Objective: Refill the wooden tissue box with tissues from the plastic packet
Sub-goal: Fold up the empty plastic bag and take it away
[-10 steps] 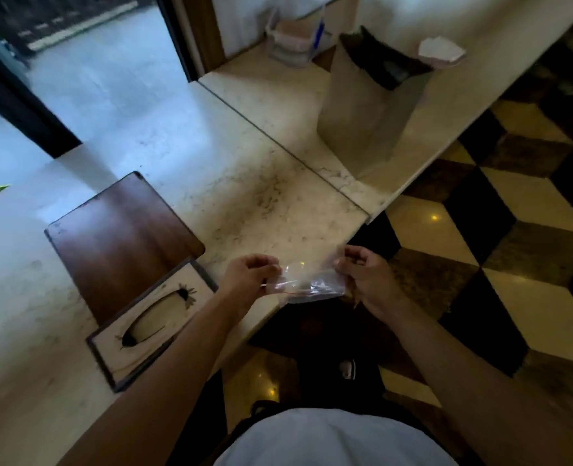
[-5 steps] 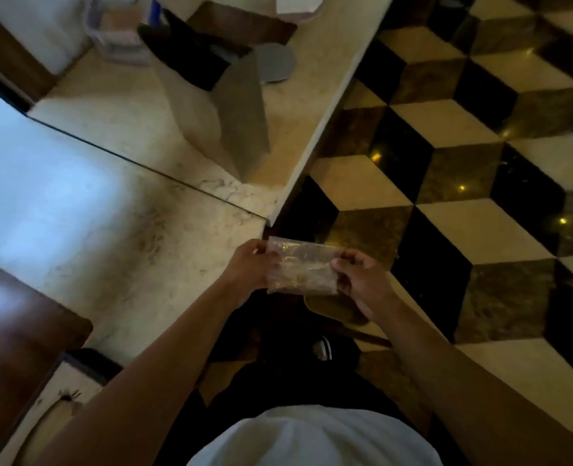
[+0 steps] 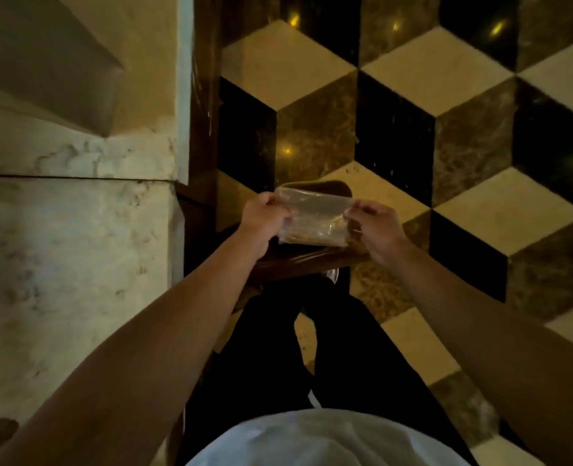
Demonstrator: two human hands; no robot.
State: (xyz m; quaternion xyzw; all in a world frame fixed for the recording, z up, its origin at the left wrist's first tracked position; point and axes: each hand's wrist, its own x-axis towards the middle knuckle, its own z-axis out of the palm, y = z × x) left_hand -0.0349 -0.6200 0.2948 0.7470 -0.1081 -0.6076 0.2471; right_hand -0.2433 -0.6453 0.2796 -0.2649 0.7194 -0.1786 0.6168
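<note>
Checkered floor [image 3: 396, 105] lies beneath; the left hand [image 3: 265, 218] and right hand [image 3: 376, 230] pinch the plastic packet [image 3: 315, 220] taut, which could slip or tear unevenly.

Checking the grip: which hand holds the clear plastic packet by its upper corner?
The right hand: it pinches the clear plastic packet at its upper corner, while the left hand wraps around the packet's whole left edge.
</note>
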